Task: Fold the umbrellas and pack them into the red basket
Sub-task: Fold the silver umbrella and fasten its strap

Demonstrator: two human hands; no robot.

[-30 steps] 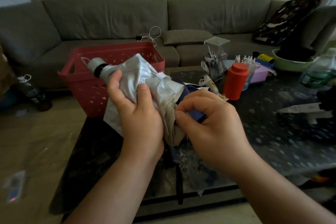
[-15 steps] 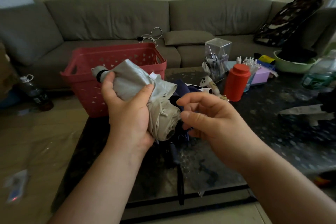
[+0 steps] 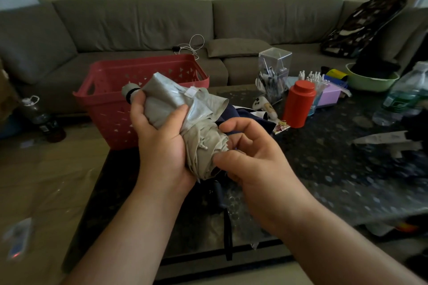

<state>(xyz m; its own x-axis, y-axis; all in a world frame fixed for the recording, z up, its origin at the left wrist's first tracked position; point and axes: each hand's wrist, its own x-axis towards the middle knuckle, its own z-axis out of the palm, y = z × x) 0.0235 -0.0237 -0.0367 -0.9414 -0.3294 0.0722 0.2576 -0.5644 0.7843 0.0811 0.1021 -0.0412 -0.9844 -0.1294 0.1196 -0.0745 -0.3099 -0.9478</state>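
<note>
While the left hand (image 3: 162,136) wraps its thumb and curled fingers round the bunched silver-grey umbrella (image 3: 183,118), the bundle hangs in the air above the near left part of the dark table (image 3: 347,169), its capped tip pointing far-left toward the red basket (image 3: 111,104). At the nearer, beige end of the umbrella, the right hand (image 3: 254,164) comes in from the right with fingers half curled; its thumb and fingertips touch the gathered fabric, though whether they truly pinch it I cannot tell. Just behind the hands, a dark blue umbrella (image 3: 243,115) lies on the table. Right of it stand a red canister (image 3: 298,104) and a clear pen holder (image 3: 274,71).
</note>
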